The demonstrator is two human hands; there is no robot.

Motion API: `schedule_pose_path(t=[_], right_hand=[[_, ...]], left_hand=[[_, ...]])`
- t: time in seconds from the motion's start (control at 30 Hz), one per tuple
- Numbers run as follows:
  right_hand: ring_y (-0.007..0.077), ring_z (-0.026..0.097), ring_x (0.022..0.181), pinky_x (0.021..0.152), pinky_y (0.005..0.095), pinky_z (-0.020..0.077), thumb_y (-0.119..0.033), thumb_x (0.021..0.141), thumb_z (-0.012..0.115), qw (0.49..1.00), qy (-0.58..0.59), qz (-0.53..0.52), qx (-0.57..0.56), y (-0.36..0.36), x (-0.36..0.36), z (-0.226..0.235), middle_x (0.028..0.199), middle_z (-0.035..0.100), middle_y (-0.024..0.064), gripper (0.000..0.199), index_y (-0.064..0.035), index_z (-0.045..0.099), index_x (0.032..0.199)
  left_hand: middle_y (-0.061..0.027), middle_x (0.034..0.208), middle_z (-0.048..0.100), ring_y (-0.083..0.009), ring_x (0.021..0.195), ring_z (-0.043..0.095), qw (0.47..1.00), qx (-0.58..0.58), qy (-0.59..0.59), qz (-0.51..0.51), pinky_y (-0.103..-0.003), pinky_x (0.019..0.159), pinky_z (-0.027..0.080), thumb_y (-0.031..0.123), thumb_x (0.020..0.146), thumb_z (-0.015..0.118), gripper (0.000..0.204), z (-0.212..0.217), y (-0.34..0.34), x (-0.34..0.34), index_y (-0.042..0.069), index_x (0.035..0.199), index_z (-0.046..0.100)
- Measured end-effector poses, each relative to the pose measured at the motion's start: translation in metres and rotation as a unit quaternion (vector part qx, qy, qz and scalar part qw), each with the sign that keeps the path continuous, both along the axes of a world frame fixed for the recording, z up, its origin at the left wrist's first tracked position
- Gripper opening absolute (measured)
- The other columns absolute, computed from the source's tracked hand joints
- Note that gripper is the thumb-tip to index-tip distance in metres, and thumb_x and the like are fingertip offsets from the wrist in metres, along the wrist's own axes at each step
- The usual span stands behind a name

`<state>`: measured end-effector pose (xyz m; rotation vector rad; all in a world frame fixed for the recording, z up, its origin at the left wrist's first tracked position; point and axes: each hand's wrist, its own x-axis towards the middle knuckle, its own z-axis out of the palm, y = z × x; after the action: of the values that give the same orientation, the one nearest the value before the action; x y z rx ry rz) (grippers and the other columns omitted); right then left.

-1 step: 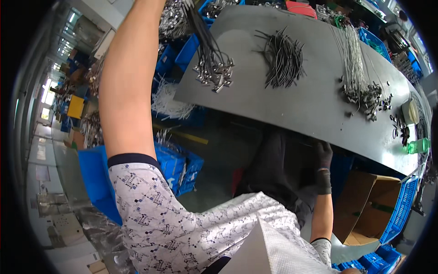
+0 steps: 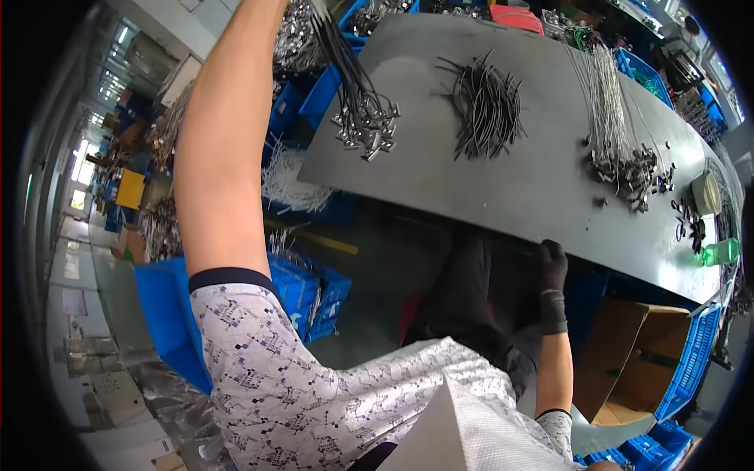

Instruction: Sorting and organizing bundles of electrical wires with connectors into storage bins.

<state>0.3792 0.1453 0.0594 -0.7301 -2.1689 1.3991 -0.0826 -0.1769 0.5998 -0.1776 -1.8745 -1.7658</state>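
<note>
My bare left forearm [image 2: 224,149] reaches up past the top edge, so the left hand is out of view. Close beside it, a bundle of black strands with silvery metal ends [image 2: 367,129] comes down from the top edge over the table's left part; what holds its upper end is hidden. My right hand [image 2: 554,267], in a dark glove, is at the near edge of the grey table [image 2: 440,177]. Its fingers are too dark to read. A pile of loose black strands [image 2: 488,106] lies mid-table, farther off than this hand.
Pale strands with dark ends [image 2: 616,133] lie at the table's right, near a green bottle [image 2: 720,252] and a round container [image 2: 706,192]. White strands [image 2: 294,180] fill a bin at the left. Blue crates [image 2: 310,294] and an open cardboard box [image 2: 632,361] stand below the tabletop.
My right hand has risen slightly, a little further over the table edge. The view has shifted a touch; the strand piles look the same.
</note>
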Motion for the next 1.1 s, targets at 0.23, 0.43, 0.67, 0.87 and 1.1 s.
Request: schedule_pose_path(t=[0.23, 0.43, 0.67, 0.87, 1.1], right_hand=[[0.0375, 0.069, 0.094, 0.079, 0.0429, 0.0552, -0.022, 0.094, 0.058, 0.951, -0.144, 0.051, 0.270, -0.001, -0.115, -0.018, 0.111, 0.068, 0.0153, 0.035, -0.0113, 0.060, 0.127], [0.0347, 0.070, 0.097, 0.080, 0.0420, 0.0569, -0.020, 0.089, 0.064, 0.960, -0.104, 0.006, 0.260, -0.007, -0.128, -0.014, 0.112, 0.070, 0.0134, 0.035, -0.0096, 0.064, 0.123], [0.0359, 0.070, 0.094, 0.079, 0.0431, 0.0567, -0.019, 0.089, 0.064, 0.958, -0.139, -0.002, 0.251, -0.006, -0.125, -0.006, 0.110, 0.070, 0.0137, 0.034, -0.0098, 0.064, 0.122], [0.0382, 0.069, 0.088, 0.073, 0.0469, 0.0553, -0.020, 0.089, 0.064, 0.980, -0.060, -0.006, 0.191, -0.020, -0.148, 0.011, 0.100, 0.070, 0.0164, 0.029, -0.0131, 0.063, 0.118], [0.0431, 0.066, 0.094, 0.078, 0.0507, 0.0523, -0.022, 0.091, 0.058, 0.983, -0.106, 0.032, 0.146, 0.020, -0.106, -0.015, 0.096, 0.066, 0.0247, 0.026, -0.0081, 0.058, 0.113]], left_hand=[[-0.0025, 0.055, 0.053, -0.0168, 0.039, 0.043, 0.995, -0.011, -0.009, -0.099, -0.035, 0.037, 0.034, 0.052, 0.098, 0.056, 0.052, -0.063, 0.044, -0.133, 0.004, 0.081, 0.065], [-0.0125, 0.064, 0.063, -0.0235, 0.049, 0.056, 0.973, -0.137, -0.111, -0.150, -0.038, 0.048, 0.046, 0.037, 0.095, 0.065, 0.037, -0.138, 0.048, -0.256, 0.002, 0.084, 0.065], [-0.0192, 0.088, 0.071, -0.0278, 0.068, 0.068, 0.987, -0.091, -0.113, -0.072, -0.041, 0.056, 0.052, 0.031, 0.086, 0.077, 0.072, -0.222, 0.067, -0.294, 0.000, 0.144, 0.047], [-0.0264, 0.095, 0.071, -0.0396, 0.087, 0.067, 0.893, -0.414, 0.120, 0.132, -0.047, 0.084, 0.049, 0.049, 0.090, 0.060, 0.053, -0.218, 0.013, -0.239, 0.000, 0.104, 0.073], [-0.0019, 0.077, 0.061, -0.0093, 0.072, 0.057, 0.930, -0.114, -0.185, -0.295, -0.026, 0.066, 0.047, 0.019, 0.101, 0.061, 0.018, -0.431, 0.141, 0.207, 0.003, 0.093, 0.062]])
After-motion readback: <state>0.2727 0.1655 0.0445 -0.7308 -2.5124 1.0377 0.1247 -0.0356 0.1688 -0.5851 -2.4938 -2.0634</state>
